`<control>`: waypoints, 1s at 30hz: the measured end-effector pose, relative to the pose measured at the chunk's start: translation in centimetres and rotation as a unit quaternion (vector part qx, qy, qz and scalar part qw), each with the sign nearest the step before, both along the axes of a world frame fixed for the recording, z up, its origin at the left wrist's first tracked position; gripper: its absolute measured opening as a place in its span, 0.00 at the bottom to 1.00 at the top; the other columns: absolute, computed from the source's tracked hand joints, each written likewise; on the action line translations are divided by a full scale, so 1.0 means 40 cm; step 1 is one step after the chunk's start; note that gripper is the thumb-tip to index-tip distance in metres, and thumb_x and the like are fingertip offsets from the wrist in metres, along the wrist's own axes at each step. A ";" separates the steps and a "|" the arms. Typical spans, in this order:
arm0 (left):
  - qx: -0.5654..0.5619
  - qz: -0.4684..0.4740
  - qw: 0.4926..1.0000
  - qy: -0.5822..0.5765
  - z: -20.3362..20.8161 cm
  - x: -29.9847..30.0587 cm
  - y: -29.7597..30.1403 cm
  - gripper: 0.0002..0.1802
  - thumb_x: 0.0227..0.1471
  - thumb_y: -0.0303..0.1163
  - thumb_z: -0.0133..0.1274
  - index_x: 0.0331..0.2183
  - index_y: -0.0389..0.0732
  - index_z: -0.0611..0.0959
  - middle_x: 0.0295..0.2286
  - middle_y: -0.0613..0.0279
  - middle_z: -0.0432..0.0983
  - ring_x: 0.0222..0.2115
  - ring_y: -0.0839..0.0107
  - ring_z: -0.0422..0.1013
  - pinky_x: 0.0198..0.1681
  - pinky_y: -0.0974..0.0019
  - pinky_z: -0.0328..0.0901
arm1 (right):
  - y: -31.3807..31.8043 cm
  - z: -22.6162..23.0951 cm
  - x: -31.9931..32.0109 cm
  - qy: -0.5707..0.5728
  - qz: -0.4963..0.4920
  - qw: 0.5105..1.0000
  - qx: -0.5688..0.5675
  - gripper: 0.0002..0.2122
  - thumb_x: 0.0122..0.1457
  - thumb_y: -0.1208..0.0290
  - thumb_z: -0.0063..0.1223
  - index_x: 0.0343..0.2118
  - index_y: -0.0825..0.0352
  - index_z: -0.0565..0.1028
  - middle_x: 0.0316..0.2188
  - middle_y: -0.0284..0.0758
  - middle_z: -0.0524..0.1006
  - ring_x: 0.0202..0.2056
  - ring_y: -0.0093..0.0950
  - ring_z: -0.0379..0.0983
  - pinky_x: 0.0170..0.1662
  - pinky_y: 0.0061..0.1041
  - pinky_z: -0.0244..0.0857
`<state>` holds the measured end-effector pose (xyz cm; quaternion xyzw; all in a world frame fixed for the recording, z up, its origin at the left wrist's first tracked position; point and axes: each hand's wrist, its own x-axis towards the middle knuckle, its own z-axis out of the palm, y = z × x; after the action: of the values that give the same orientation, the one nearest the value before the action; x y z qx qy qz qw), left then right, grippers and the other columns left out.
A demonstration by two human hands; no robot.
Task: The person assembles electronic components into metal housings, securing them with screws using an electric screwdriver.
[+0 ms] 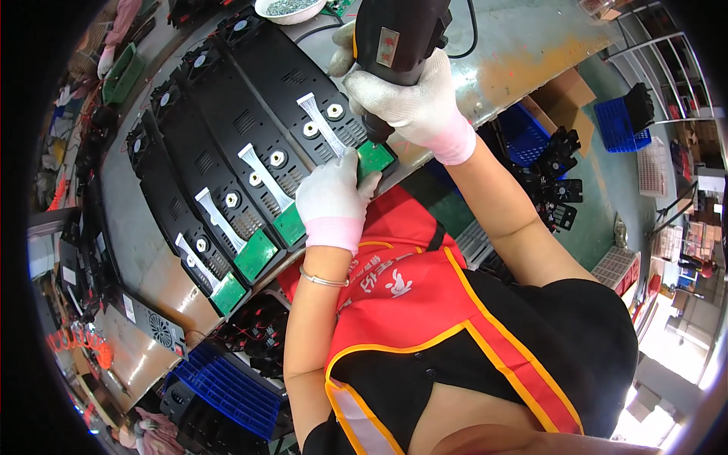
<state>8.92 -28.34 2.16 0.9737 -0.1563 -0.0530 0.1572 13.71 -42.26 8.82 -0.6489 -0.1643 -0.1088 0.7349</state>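
Right hand (415,102), fingers wrapped round the driver (413,30), tip above the rightmost green board (376,158), near table (523,64) edge! Left hand (327,193), half-curled, touches it, grip unclear; a tilted tip could skid, scarring it.

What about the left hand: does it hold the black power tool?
No, the white-gloved right hand grips the black power tool, while the white-gloved left hand is at a green rectangular circuit board.

White gloves (413,114) with pink cuffs (334,233) cover the left hand (327,193) and right hand (406,102) of a worker in a short-sleeved black buttoned top (584,326) and yellow-edged red apron (425,315) bearing white print (399,285), a silvery bangle (322,281) circling the left wrist.
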 end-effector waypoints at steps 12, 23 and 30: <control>-0.066 0.021 0.996 0.063 0.001 0.011 0.007 0.24 0.44 0.45 0.56 0.40 0.40 0.79 0.33 0.50 0.77 0.35 0.53 0.73 0.38 0.57 0.67 | -0.003 0.009 0.006 0.064 0.047 0.997 0.023 0.14 0.47 0.81 0.55 0.40 0.69 0.73 0.31 0.30 0.76 0.35 0.18 0.72 0.41 0.19 0.67; -0.043 0.006 0.997 0.059 0.014 0.013 0.003 0.24 0.45 0.47 0.55 0.41 0.40 0.79 0.34 0.51 0.77 0.36 0.52 0.72 0.38 0.56 0.67 | 0.011 -0.010 0.023 -0.003 0.060 0.998 0.025 0.15 0.47 0.79 0.55 0.40 0.69 0.73 0.31 0.31 0.77 0.35 0.17 0.72 0.40 0.19 0.68; -0.027 -0.003 1.000 -0.009 -0.009 0.014 0.002 0.18 0.45 0.47 0.55 0.30 0.42 0.79 0.26 0.53 0.76 0.29 0.54 0.73 0.32 0.54 0.66 | 0.011 -0.002 0.019 0.042 0.060 0.997 0.016 0.13 0.46 0.80 0.55 0.38 0.68 0.73 0.31 0.30 0.77 0.34 0.17 0.72 0.40 0.19 0.68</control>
<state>9.47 -28.24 1.79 0.9691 -0.1617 -0.0401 0.1818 14.45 -41.84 8.75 -0.6297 -0.1705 -0.0398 0.7569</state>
